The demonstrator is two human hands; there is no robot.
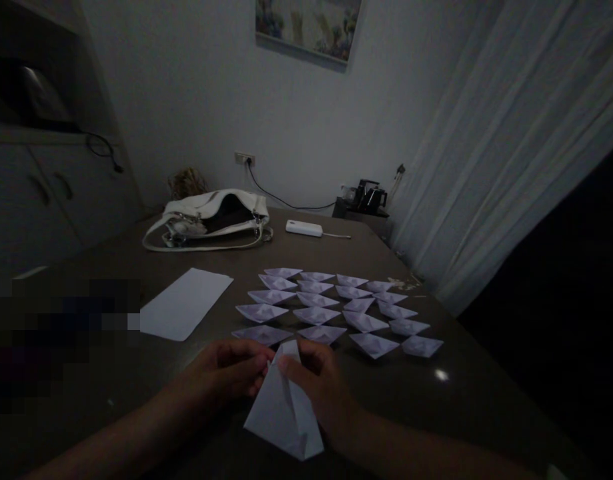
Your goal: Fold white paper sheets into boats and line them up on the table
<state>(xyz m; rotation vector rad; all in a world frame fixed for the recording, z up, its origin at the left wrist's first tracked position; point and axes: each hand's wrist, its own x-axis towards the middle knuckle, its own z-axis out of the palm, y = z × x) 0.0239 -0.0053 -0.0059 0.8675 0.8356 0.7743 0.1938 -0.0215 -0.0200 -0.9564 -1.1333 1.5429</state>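
Observation:
A partly folded sheet of white paper [279,413] is held above the near part of the table, its wide end toward me. My right hand [326,390] grips its right side, thumb pressed on top near the narrow far end. At the left edge of that end, my left hand [236,367] pinches the paper between thumb and fingers. Just beyond my hands, several folded paper boats [316,315] stand in rows on the dark table. To the left lies a stack of flat white paper [189,303].
A white handbag [211,217] rests at the back left of the table [401,413]. Right of it lies a white device [304,229] with a strap. Black kettle-like appliances [371,197] stand beyond the far right corner, beside a pale curtain [466,153].

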